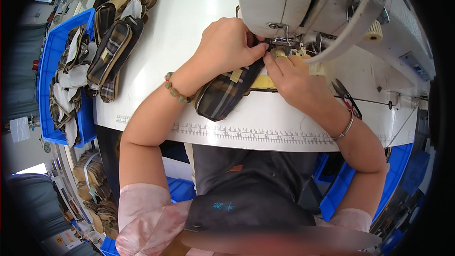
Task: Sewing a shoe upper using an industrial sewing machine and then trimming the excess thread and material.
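Note:
A dark plaid zippered pouch (222,93) lies on the white table in front of the sewing machine (284,0), its far end running up under the machine's presser foot. My left hand (231,42) is closed on the pouch's far edge, with thumb and fingers pinched close to the needle area. Right beside it, my right hand (293,73) pinches the same edge from the right, fingertips almost touching my left thumb. Both hands hide the exact spot where they grip. A yellow strip (263,82) shows on the table between the pouch and my right hand.
Thread snips (347,98) lie right of my right hand. At the left, plaid pouches (116,50) are piled on the table beside a blue bin (46,109) with more pieces. A printed ruler (246,135) runs along the front edge. Tied fabric bundles (90,170) stand lower left.

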A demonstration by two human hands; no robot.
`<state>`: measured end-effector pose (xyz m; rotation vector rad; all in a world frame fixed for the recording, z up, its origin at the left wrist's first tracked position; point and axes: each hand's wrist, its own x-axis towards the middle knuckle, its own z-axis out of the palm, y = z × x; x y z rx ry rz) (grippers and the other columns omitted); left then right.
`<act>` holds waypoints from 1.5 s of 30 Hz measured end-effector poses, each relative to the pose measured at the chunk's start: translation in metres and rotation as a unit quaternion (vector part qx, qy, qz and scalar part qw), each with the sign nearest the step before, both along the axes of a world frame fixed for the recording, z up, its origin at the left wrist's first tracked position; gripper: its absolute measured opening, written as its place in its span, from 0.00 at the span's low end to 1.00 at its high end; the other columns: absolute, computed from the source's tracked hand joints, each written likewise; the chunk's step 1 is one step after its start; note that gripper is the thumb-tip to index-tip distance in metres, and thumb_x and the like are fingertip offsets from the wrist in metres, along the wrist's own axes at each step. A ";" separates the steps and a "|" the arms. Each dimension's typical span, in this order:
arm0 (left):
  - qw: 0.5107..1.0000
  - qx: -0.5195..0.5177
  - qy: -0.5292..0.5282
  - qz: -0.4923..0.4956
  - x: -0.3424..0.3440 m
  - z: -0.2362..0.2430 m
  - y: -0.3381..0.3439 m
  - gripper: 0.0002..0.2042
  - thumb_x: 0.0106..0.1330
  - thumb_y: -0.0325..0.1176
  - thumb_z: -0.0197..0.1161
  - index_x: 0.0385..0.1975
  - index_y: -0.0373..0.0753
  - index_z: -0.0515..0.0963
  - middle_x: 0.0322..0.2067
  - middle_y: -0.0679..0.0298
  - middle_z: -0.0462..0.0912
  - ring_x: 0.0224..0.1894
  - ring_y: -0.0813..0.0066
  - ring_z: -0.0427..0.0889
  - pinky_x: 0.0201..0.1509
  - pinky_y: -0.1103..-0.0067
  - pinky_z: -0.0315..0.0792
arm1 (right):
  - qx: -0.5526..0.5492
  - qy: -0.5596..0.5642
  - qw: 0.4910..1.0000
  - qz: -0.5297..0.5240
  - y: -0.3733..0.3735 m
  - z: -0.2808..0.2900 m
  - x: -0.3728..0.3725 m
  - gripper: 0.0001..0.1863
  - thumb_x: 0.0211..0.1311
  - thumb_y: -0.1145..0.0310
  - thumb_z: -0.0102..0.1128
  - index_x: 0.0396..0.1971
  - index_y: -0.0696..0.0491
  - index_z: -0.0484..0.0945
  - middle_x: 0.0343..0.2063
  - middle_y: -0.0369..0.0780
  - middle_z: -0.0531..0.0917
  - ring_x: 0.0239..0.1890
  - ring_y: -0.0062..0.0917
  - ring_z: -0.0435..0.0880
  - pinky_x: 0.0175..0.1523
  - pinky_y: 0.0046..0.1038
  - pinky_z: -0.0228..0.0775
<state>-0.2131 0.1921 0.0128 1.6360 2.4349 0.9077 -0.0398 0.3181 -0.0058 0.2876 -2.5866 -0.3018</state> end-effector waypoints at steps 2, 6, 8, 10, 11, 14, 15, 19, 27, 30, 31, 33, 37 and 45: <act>1.000 0.001 -0.002 -0.001 -0.001 -0.001 0.001 0.11 0.53 0.42 0.70 0.25 0.41 0.85 0.16 0.64 0.81 0.19 0.65 0.81 0.26 0.73 0.73 | 0.007 -0.023 1.000 -0.013 0.001 -0.004 0.000 0.21 0.52 0.72 0.58 0.49 0.55 0.80 0.30 0.31 0.77 0.33 0.21 0.78 0.22 0.21 0.73; 0.999 0.007 -0.035 -0.004 0.000 0.001 0.001 0.10 0.53 0.40 0.70 0.26 0.40 0.85 0.17 0.64 0.81 0.20 0.65 0.81 0.27 0.73 0.73 | 0.007 0.003 1.000 0.000 0.003 -0.004 -0.002 0.18 0.50 0.71 0.59 0.44 0.55 0.81 0.27 0.31 0.75 0.30 0.19 0.79 0.26 0.22 0.71; 0.998 0.003 -0.057 -0.002 0.000 0.003 0.001 0.10 0.53 0.40 0.71 0.27 0.40 0.85 0.17 0.63 0.81 0.21 0.65 0.81 0.27 0.73 0.73 | 0.007 0.023 1.000 0.007 0.003 0.000 -0.003 0.15 0.47 0.71 0.61 0.38 0.54 0.82 0.24 0.31 0.74 0.27 0.17 0.80 0.28 0.23 0.69; 0.998 0.009 -0.061 -0.008 -0.001 0.004 0.000 0.10 0.53 0.39 0.71 0.27 0.39 0.85 0.19 0.62 0.81 0.22 0.65 0.80 0.29 0.73 0.73 | 0.017 0.027 0.999 0.003 0.004 0.003 -0.001 0.14 0.47 0.71 0.60 0.38 0.54 0.82 0.24 0.30 0.73 0.26 0.16 0.79 0.27 0.24 0.68; 0.998 0.009 -0.062 -0.007 -0.001 0.004 0.000 0.10 0.53 0.39 0.71 0.27 0.39 0.85 0.19 0.62 0.81 0.22 0.65 0.80 0.29 0.73 0.73 | 0.017 0.027 0.999 0.004 0.004 0.003 0.000 0.14 0.47 0.71 0.60 0.38 0.54 0.82 0.24 0.30 0.73 0.26 0.16 0.79 0.27 0.24 0.68; 0.998 0.004 -0.069 -0.008 -0.002 0.004 0.001 0.10 0.53 0.39 0.72 0.28 0.40 0.85 0.21 0.62 0.81 0.24 0.65 0.80 0.30 0.73 0.73 | 0.011 -0.019 1.000 -0.008 0.005 0.000 -0.001 0.20 0.53 0.71 0.58 0.48 0.55 0.80 0.30 0.33 0.76 0.33 0.23 0.77 0.30 0.20 0.74; 0.997 0.013 -0.072 -0.014 -0.004 0.002 0.001 0.10 0.53 0.39 0.72 0.28 0.39 0.85 0.21 0.62 0.81 0.24 0.66 0.80 0.30 0.73 0.73 | 0.019 0.025 1.000 0.002 0.007 -0.003 -0.006 0.16 0.50 0.72 0.60 0.42 0.54 0.81 0.26 0.31 0.74 0.28 0.19 0.77 0.27 0.21 0.70; 0.996 0.000 -0.083 -0.016 -0.005 0.003 -0.001 0.11 0.53 0.40 0.73 0.28 0.39 0.85 0.20 0.62 0.81 0.24 0.66 0.80 0.30 0.74 0.74 | 0.012 0.040 0.999 0.013 0.007 -0.003 -0.010 0.13 0.47 0.73 0.61 0.36 0.53 0.81 0.24 0.29 0.73 0.24 0.14 0.76 0.24 0.19 0.64; 0.997 -0.004 -0.074 -0.010 0.000 0.006 0.000 0.10 0.52 0.38 0.71 0.27 0.39 0.85 0.21 0.62 0.83 0.24 0.65 0.82 0.31 0.73 0.75 | -0.008 0.000 0.999 0.039 0.014 0.007 -0.003 0.19 0.49 0.73 0.61 0.45 0.54 0.81 0.29 0.32 0.77 0.30 0.21 0.78 0.31 0.23 0.71; 0.998 -0.008 -0.062 -0.011 -0.001 0.007 0.001 0.09 0.53 0.37 0.70 0.26 0.38 0.85 0.21 0.61 0.84 0.24 0.64 0.83 0.31 0.73 0.76 | -0.059 -0.036 0.996 0.050 0.021 0.001 -0.003 0.23 0.51 0.74 0.59 0.51 0.56 0.80 0.31 0.36 0.78 0.33 0.27 0.78 0.37 0.25 0.74; 0.998 -0.011 -0.064 -0.009 -0.001 0.008 0.001 0.09 0.53 0.37 0.70 0.26 0.38 0.85 0.21 0.60 0.84 0.25 0.63 0.83 0.31 0.73 0.76 | -0.067 -0.041 0.995 0.054 0.022 -0.001 -0.003 0.22 0.51 0.74 0.59 0.50 0.57 0.80 0.31 0.36 0.78 0.32 0.28 0.78 0.37 0.26 0.74; 0.998 -0.010 -0.057 -0.007 -0.001 0.009 0.000 0.09 0.53 0.37 0.70 0.26 0.38 0.85 0.21 0.60 0.84 0.25 0.63 0.83 0.31 0.72 0.76 | -0.054 -0.024 0.997 0.050 0.017 -0.002 -0.002 0.22 0.52 0.74 0.59 0.50 0.57 0.79 0.31 0.37 0.78 0.32 0.28 0.79 0.37 0.26 0.74; 0.998 -0.044 -0.054 0.010 0.002 0.016 0.002 0.09 0.53 0.38 0.71 0.26 0.38 0.85 0.21 0.61 0.84 0.24 0.64 0.83 0.31 0.72 0.76 | -0.032 0.007 0.999 0.037 0.020 -0.012 -0.007 0.16 0.53 0.68 0.61 0.44 0.48 0.83 0.29 0.28 0.76 0.32 0.17 0.79 0.29 0.22 0.71; 0.997 -0.057 -0.054 0.021 0.005 0.018 -0.002 0.10 0.53 0.40 0.71 0.28 0.40 0.86 0.22 0.64 0.84 0.26 0.66 0.83 0.31 0.74 0.76 | 0.008 0.002 0.999 0.034 0.016 -0.003 -0.003 0.17 0.52 0.69 0.61 0.44 0.49 0.83 0.29 0.30 0.75 0.33 0.18 0.79 0.30 0.21 0.72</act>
